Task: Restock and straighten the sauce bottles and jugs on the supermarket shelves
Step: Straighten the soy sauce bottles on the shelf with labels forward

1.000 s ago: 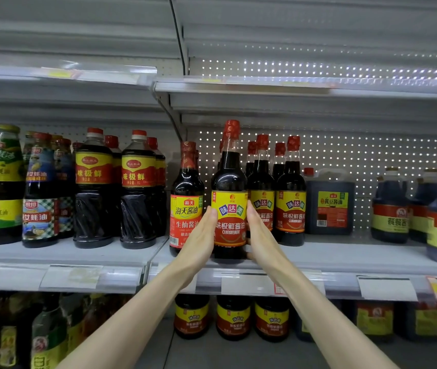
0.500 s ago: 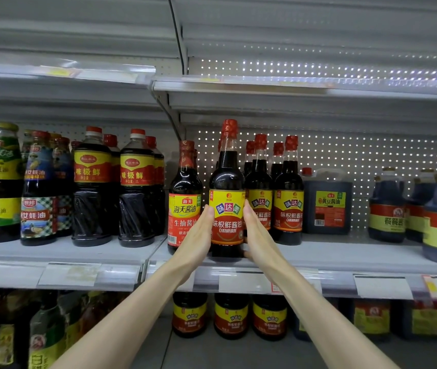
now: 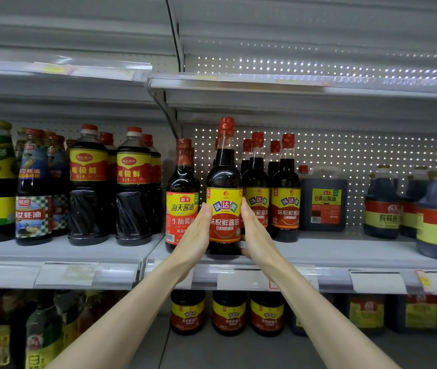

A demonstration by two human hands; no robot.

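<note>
Head view: your left grip (image 3: 194,235) and right grip (image 3: 257,235), fingers straight, press the soy bottle (image 3: 224,209) between them; it stands upright, jugs (image 3: 382,206) far right seem not straightened yet.

1. Two hands are counted: left hand (image 3: 194,235), right hand (image 3: 258,235).
2. Three slim bottles (image 3: 224,209) are seen in the front row, with at least two more caps behind.
3. Four wide bottles (image 3: 88,182) are counted.
4. One square jug (image 3: 323,206) is seen.
5. At least three round jugs (image 3: 382,211) are made out.
6. Three lower-shelf bottles (image 3: 228,312) are counted.
</note>
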